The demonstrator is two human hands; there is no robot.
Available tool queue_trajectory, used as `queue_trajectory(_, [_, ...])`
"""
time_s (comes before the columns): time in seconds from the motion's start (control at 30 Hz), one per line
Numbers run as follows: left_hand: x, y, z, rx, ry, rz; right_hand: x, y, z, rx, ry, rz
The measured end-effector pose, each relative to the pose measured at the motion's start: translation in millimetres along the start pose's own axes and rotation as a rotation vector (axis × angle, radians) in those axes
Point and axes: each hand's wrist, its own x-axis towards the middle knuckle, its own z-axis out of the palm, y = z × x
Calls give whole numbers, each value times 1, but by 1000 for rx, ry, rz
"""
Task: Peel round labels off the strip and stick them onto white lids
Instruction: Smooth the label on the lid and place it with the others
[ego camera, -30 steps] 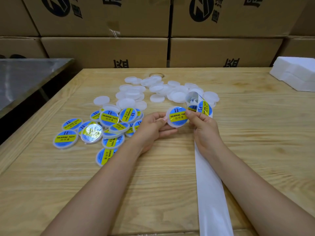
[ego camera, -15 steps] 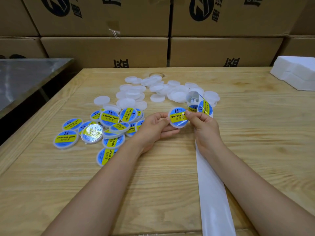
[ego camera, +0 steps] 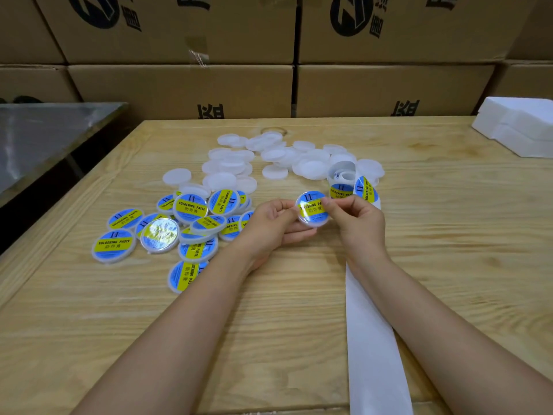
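Wooden table (ego camera: 449, 250) before stacked cardboard boxes (ego camera: 179, 88), steel counter (ego camera: 45, 139) left.

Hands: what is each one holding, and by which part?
Both hold one labelled white lid: the left hand at its left rim, the right hand pinching its right edge.

Even, diffuse light from above keeps everything bright, leaving only faint, soft shadows on the wooden surface (ego camera: 89, 324) beside the forearms. Well left of the left grip (ego camera: 269, 224), one labelled lid (ego camera: 159, 235) flares with white glare that hides its print; farther left a steel table (ego camera: 45, 139) gives a dull sheen. Beyond the grip, the cartons (ego camera: 179, 85) bow at their edges from wide-angle distortion.
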Motion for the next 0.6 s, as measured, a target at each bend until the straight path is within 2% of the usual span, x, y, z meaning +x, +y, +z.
queue_trajectory(0.33, [0,-1,0,12,19,2,0,-1,1,-35,9,-13])
queue_trajectory(0.6, [-1,-2,0,-9,2,26,-7,-3,3,-262,74,-218])
